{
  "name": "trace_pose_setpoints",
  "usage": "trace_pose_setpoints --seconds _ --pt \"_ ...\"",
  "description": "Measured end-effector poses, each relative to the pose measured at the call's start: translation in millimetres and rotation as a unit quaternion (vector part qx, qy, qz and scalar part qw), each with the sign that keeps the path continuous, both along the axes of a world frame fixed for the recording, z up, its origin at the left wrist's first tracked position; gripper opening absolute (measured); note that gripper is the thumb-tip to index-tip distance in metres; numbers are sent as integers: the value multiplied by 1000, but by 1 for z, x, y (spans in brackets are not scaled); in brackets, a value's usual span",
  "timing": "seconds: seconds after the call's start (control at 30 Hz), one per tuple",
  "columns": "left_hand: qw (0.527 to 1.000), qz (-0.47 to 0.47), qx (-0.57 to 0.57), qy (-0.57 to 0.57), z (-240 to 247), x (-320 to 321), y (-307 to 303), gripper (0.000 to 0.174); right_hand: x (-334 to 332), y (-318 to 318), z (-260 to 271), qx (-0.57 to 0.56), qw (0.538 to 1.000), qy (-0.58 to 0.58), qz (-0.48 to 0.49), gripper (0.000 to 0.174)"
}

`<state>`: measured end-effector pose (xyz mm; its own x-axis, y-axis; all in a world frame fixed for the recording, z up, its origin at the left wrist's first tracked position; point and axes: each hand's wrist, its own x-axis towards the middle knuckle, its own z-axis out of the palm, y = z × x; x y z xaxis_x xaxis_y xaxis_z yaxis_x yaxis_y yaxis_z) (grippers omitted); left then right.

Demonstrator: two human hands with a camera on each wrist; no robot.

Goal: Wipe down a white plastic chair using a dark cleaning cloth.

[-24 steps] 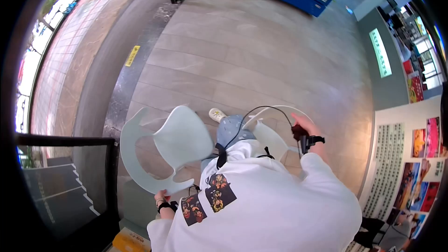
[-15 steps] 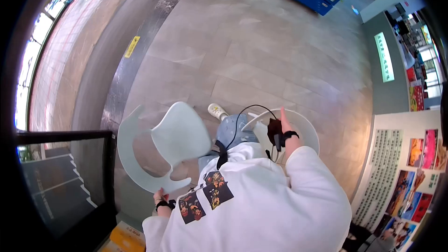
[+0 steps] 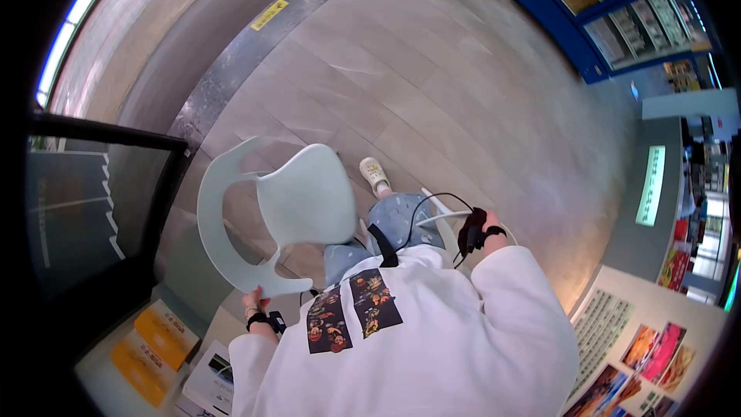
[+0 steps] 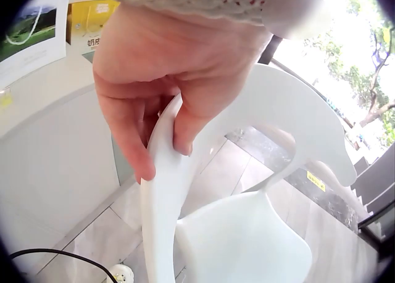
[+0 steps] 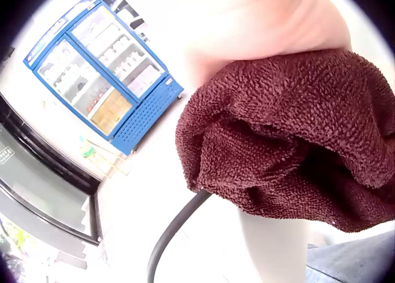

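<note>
A pale chair (image 3: pixel 307 194) with a curved open back stands at the person's left. The left hand (image 3: pixel 256 306) pinches the top edge of its backrest (image 3: pixel 224 251); in the left wrist view the thumb and fingers (image 4: pixel 143 166) lie on either side of the rim (image 4: pixel 162 190). The right hand (image 3: pixel 492 225) grips a bunched dark red cloth (image 3: pixel 472 230) beside a second white chair (image 3: pixel 445 233), partly hidden by the arm and sleeve. The cloth (image 5: pixel 278 135) fills much of the right wrist view below the hand (image 5: pixel 271 24).
A black cable (image 3: pixel 432 195) runs from the waist towards the right hand. Near the left arm are a dark-framed glass panel (image 3: pixel 100 135) and yellow boxes (image 3: pixel 166 332). A blue display cabinet (image 3: pixel 556 23) stands far ahead, and a grey counter (image 3: pixel 641 208) lies at the right.
The head view has turned and shifted. The right hand with the cloth moved inward, then outward again, beside the second chair. The left hand has kept its hold on the backrest.
</note>
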<state>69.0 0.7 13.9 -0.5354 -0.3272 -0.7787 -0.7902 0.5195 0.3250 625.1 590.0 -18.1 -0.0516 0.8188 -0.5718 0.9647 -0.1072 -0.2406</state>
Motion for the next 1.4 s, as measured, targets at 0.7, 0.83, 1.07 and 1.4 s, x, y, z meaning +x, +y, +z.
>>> trace_pose_setpoints --seconds 0.7,0.83,1.07,1.4 --pt "972 211 -107 -13 6 189 29 40 -270 286 2 -186 916 215 -284 17" --pt "961 261 -89 -18 9 247 39 38 -319 287 25 -129 977 152 -81 13" --pt "927 373 -21 -36 8 332 66 34 -411 239 53 -34 956 110 271 24" --pt "831 553 56 13 -4 434 125 40 -549 100 98 -4 868 -21 496 35"
